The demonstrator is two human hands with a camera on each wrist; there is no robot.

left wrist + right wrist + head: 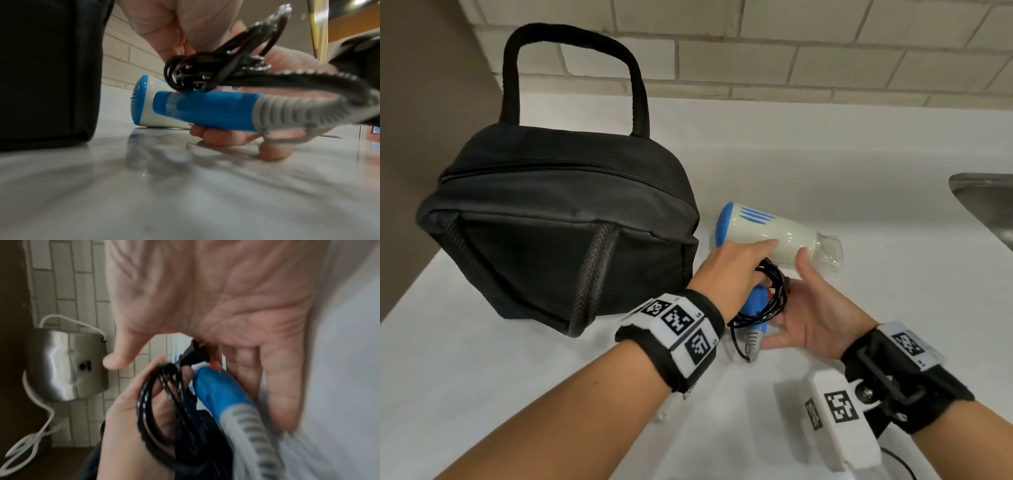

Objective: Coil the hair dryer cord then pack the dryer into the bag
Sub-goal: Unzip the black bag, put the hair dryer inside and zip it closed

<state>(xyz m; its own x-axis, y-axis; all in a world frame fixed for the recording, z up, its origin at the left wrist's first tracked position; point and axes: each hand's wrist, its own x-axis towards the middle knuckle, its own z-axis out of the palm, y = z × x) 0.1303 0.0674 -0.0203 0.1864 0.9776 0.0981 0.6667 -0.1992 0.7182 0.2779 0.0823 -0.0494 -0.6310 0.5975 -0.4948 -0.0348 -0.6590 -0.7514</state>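
A white and blue hair dryer [774,233] lies on the white counter [517,394], nozzle pointing right. Its black cord [770,294] is gathered in a coil over the blue handle [205,110]. My left hand [729,270] grips that coil, with the loops round its fingers [127,426]. My right hand [811,318] is held palm open beside the handle, thumb up near the barrel. Its fingers [216,136] lie straight under the handle against the counter. The black bag [558,219] stands just left of the dryer, its top zip closed and one handle upright.
A steel sink [986,202] cuts into the counter at the right edge. A tiled wall [756,51] runs along the back. In the right wrist view a steel box [65,363] with a white cable hangs on the wall.
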